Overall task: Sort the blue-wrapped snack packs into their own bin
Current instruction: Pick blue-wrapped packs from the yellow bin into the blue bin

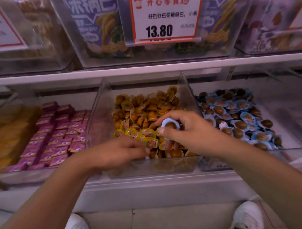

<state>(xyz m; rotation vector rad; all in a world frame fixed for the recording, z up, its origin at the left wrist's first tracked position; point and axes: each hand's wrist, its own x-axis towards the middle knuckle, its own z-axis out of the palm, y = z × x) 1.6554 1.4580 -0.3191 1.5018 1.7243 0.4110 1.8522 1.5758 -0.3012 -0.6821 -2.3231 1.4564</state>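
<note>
Pinching blue-wrapped pack (170, 125), right hand (187, 129) above yellow-pack bin (96, 122); left hand (120, 150) fingers unclear; white shelf (143, 69).

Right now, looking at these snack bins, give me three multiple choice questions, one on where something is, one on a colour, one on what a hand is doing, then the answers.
1. Where is the bin of blue-wrapped packs relative to the bin of yellow-wrapped packs?
A. To its right
B. To its left
C. On the shelf above

2. What colour are the small packets in the bin left of the yellow-wrapped packs?
A. Green
B. Pink-purple
C. Black

3. What is the right hand doing?
A. Resting flat on the shelf edge
B. Hanging idle
C. Pinching one blue-wrapped pack over the yellow bin

Answers: 1 A, the blue packs fill the next bin to the right. 2 B, those rows are pink-purple. 3 C, thumb and fingers close round a blue-rimmed pack above the yellow ones.
</note>
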